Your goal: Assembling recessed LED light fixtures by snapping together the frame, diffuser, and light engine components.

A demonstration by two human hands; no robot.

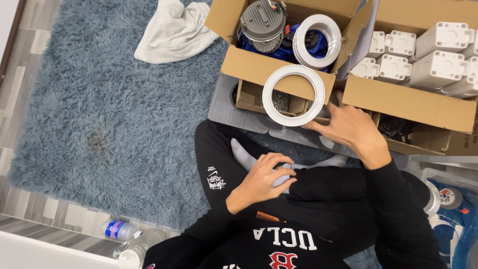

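The right hand (351, 130) is covering the near right rim of the white ring (293, 95), so the grip is hiding from view. The left hand (261, 180) is masking part of a grey sock (244, 155). The box of white blocks (423, 104) is running off the right edge, and the plastic bottle (119, 230) is lying half blurred near left.

Floor (20, 99): grey wood-look planks, visible along left edge and lower left. Shaggy blue-grey rug (99, 99) covers most of floor; darker stain near its middle. White crumpled cloth (174, 32) lies on rug at top. Plastic water bottle (119, 230) on planks, lower left. Lighting even, soft shadows.
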